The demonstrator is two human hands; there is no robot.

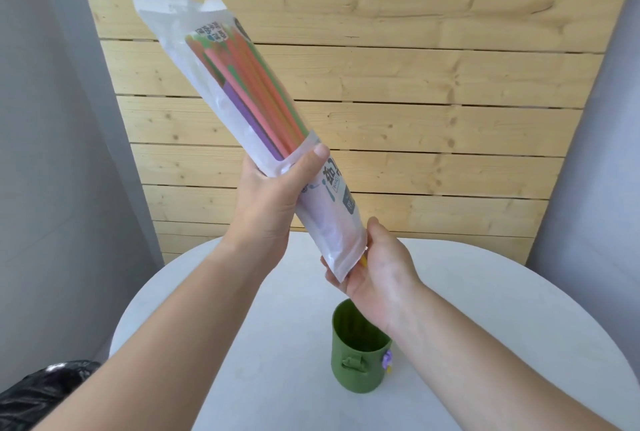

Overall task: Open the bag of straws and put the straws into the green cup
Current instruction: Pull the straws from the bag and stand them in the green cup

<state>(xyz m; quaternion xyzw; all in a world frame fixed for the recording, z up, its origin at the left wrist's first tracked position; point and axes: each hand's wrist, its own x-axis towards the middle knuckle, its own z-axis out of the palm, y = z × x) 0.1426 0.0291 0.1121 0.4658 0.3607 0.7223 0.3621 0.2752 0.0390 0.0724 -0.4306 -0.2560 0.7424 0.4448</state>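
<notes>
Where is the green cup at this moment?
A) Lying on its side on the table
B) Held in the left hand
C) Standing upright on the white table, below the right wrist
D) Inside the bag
C: the green cup stands upright on the white table, while the left hand and the right hand hold the bag of straws above it.

Left hand [273,195] grips bag [332,219] mid-length, right hand [377,268] holds its lower end. Bag tilted, straws [242,84] inside, above green cup [358,358] standing on white table [242,326]. Wood-plank wall [415,84] behind.
</notes>
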